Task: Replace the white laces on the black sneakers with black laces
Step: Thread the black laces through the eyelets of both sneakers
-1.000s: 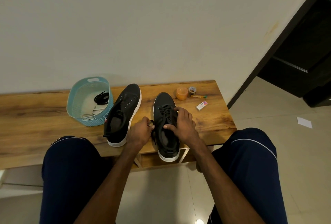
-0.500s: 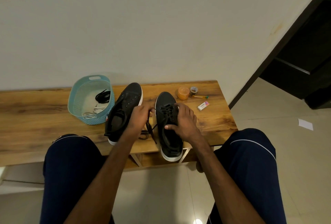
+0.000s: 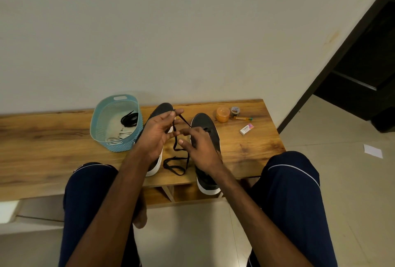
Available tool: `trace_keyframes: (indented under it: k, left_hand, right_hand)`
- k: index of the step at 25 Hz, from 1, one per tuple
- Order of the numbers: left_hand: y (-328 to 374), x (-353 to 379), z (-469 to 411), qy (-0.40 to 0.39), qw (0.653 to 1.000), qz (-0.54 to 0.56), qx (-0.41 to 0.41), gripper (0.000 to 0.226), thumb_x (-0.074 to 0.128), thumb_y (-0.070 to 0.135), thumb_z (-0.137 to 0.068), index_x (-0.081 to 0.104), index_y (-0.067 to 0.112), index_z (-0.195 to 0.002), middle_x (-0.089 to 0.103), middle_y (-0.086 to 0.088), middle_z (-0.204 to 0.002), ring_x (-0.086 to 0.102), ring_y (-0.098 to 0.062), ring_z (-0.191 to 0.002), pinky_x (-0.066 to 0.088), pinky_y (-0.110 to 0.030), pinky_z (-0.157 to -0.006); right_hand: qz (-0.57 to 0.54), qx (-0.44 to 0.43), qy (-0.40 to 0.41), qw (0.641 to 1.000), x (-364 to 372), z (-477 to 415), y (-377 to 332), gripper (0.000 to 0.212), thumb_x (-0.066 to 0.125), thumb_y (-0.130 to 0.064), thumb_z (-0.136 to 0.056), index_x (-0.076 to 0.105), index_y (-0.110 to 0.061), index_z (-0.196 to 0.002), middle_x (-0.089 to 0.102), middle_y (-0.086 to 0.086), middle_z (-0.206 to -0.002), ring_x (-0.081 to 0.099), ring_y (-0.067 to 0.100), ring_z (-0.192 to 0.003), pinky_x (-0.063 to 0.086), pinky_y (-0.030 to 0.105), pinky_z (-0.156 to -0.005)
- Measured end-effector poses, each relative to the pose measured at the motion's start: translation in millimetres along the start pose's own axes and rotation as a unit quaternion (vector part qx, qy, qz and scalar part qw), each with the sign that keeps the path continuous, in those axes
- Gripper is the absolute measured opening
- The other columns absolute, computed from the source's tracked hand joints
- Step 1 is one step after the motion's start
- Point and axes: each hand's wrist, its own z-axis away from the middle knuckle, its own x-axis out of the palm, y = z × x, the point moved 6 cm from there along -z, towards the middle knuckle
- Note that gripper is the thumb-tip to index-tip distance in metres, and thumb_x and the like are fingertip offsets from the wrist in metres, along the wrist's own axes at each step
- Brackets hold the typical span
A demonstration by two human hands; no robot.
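While the pale-blue plastic basket (image 3: 100,117) by the wooden bench's (image 3: 42,138) back edge keeps the white laces (image 3: 119,136), your left hand (image 3: 156,136) pinches the flat black lace (image 3: 175,145) high; draw it evenly, untwisted. Your right hand (image 3: 203,149) covers the black white-soled sneaker (image 3: 203,120), fingers curled, grip unclear. A second ago your left hand sat lower.

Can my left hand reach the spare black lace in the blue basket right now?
Probably yes. The basket is open on top and sits close beside the left hand, the spare black lace lying uncovered inside. That hand is pinching the loose lace, though, so it would likely have to drop that first.
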Motion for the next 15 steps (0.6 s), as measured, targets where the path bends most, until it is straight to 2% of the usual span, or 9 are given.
trace_keyframes:
  k: [1,4,5,7,9,11,13,15]
  left_hand:
    - [1.1,-2.8,0.7,-0.003,1.0,0.014,-0.006,0.032,0.053,0.028,-0.095,0.066,0.013,-0.12,0.068,0.002,-0.094,0.062,-0.011,-0.094,0.047,-0.032,-0.08]
    - [-1.3,3.4,2.5,-0.033,0.994,0.098,-0.027,0.034,0.049,0.022,-0.098,0.06,0.008,-0.127,0.069,-0.002,-0.115,0.063,-0.014,-0.101,0.051,-0.031,-0.077]
    - [-3.4,8.6,3.1,-0.047,0.99,0.126,-0.034,0.034,0.048,0.019,-0.098,0.06,0.007,-0.127,0.067,-0.004,-0.123,0.065,-0.016,-0.105,0.055,-0.032,-0.078]
    - [-4.5,13.2,2.6,-0.055,0.985,0.162,-0.028,0.031,0.047,0.016,-0.098,0.061,0.008,-0.123,0.065,-0.007,-0.129,0.066,-0.019,-0.109,0.058,-0.034,-0.084]
    - [-2.9,0.4,-0.4,0.002,0.983,0.185,-0.014,0.023,0.045,0.015,-0.101,0.062,0.01,-0.115,0.067,-0.006,-0.122,0.068,-0.02,-0.107,0.06,-0.033,-0.081]
    - [-7.1,-25.9,-2.2,0.126,0.976,0.173,-0.035,0.02,0.042,0.013,-0.104,0.061,0.012,-0.108,0.07,-0.006,-0.11,0.069,-0.022,-0.102,0.06,-0.032,-0.07]
    - [-16.6,-44.2,0.2,0.225,0.966,0.102,-0.08,0.021,0.04,0.013,-0.106,0.06,0.009,-0.109,0.067,-0.01,-0.108,0.067,-0.023,-0.097,0.058,-0.031,-0.065]
    - [-21.8,-47.3,2.6,0.263,0.959,-0.039,-0.095,0.024,0.037,0.014,-0.106,0.06,0.008,-0.113,0.064,-0.014,-0.109,0.065,-0.023,-0.09,0.057,-0.031,-0.062]
  right_hand:
    - [-0.002,0.012,0.005,1.0,-1.6,0.1,3.3,0.036,0.067,-0.03,-0.094,0.06,-0.026,-0.129,0.053,-0.002,-0.124,0.049,0.02,-0.115,0.048,0.045,-0.097]
    - [-0.028,0.027,-0.007,0.999,-4.1,-0.5,5.2,0.059,0.07,-0.031,-0.091,0.045,-0.028,-0.144,0.046,-0.003,-0.14,0.039,0.013,-0.128,0.042,0.035,-0.102]
    - [-0.043,0.025,-0.026,0.998,-0.7,0.0,3.4,0.057,0.069,-0.03,-0.092,0.047,-0.027,-0.144,0.045,-0.003,-0.143,0.038,0.013,-0.131,0.041,0.036,-0.104]
    - [-0.063,0.007,-0.048,0.997,5.6,1.4,-0.5,0.035,0.066,-0.024,-0.095,0.061,-0.019,-0.129,0.055,-0.007,-0.131,0.048,0.004,-0.125,0.042,0.03,-0.104]
    - [-0.102,0.034,-0.063,0.992,1.0,2.8,-0.4,0.013,0.059,-0.02,-0.099,0.068,-0.016,-0.107,0.067,-0.009,-0.109,0.06,0.0,-0.106,0.046,0.025,-0.096]
    - [-0.144,0.086,-0.061,0.984,-18.0,0.8,5.2,0.015,0.053,-0.02,-0.102,0.067,-0.018,-0.1,0.072,-0.003,-0.09,0.068,0.006,-0.088,0.051,0.028,-0.086]
    - [-0.115,0.094,-0.033,0.988,-47.1,-2.7,10.1,0.017,0.053,-0.023,-0.102,0.069,-0.018,-0.103,0.067,-0.005,-0.075,0.064,0.005,-0.072,0.05,0.024,-0.073]
    - [-0.053,0.09,-0.002,0.995,-72.1,-4.9,14.4,0.021,0.053,-0.025,-0.102,0.07,-0.016,-0.108,0.064,-0.005,-0.071,0.061,0.007,-0.071,0.05,0.028,-0.071]
